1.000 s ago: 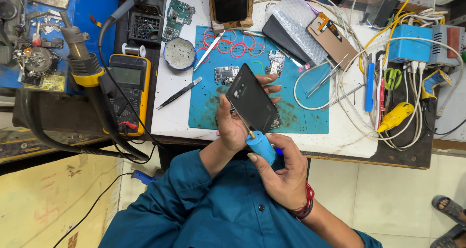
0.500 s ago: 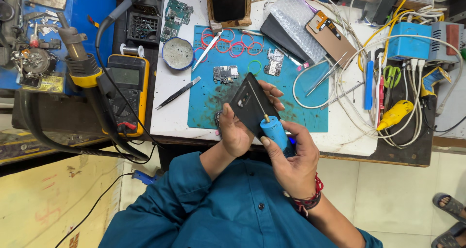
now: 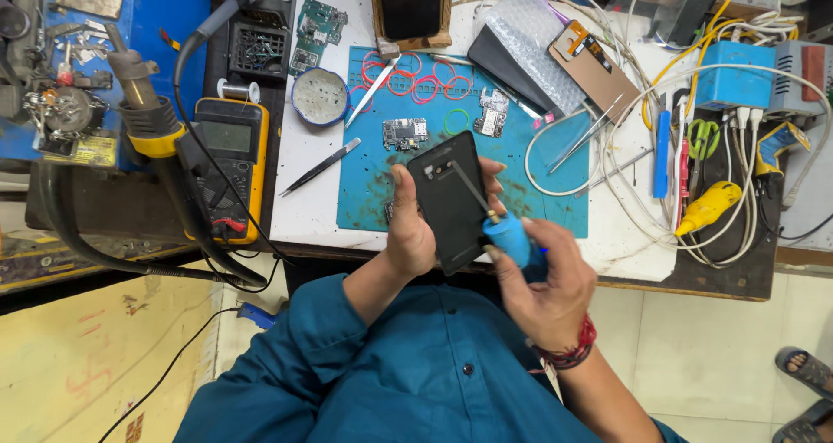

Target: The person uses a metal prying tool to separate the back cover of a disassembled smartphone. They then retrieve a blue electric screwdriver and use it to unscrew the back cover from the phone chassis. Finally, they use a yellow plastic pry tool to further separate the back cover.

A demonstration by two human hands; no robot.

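- Your right hand (image 3: pixel 548 291) is closed round the blue screwdriver (image 3: pixel 508 235), tip resting on the phone (image 3: pixel 451 202).
- Your left hand (image 3: pixel 409 235) grips the phone's left edge, thumb on the back, fingertips (image 3: pixel 495 167) wrapped round the far side.
- Can't tell which screw the tip's on, too small.
- Beyond: teal mat (image 3: pixel 373 170) with small boards, white bench, yellow multimeter (image 3: pixel 227 161) off left.

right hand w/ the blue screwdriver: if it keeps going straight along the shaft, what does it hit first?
The black phone in the left hand. The blue-handled screwdriver in the right hand appears tip-down on it already, though exact contact is unclear.
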